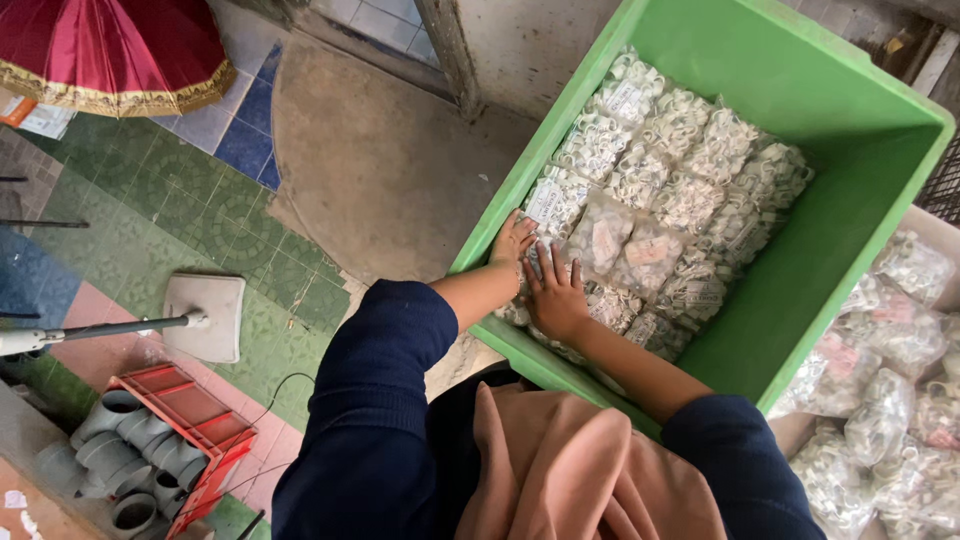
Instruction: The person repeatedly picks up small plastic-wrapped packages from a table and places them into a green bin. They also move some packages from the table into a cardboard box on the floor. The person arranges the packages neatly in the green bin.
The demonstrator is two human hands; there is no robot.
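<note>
Packing step: both hands in green bin (800, 300). Left hand (512, 240) and right hand (555, 295), fingers spread flat, gripping nothing, press bags (640, 215); next needs a firm grasp w/ care.

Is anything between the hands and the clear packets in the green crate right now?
Nothing visible. The left hand lies by the green crate's near wall and the right hand lies flat on the clear packets of white rings, both already touching them.

You see a bright green crate (840, 230), clear bags of white rings (660, 190) with pale labels, your navy sleeves (380, 400), green patterned floor tiles (170, 200), a red rack (190, 410) with grey pipes (140, 440).
</note>
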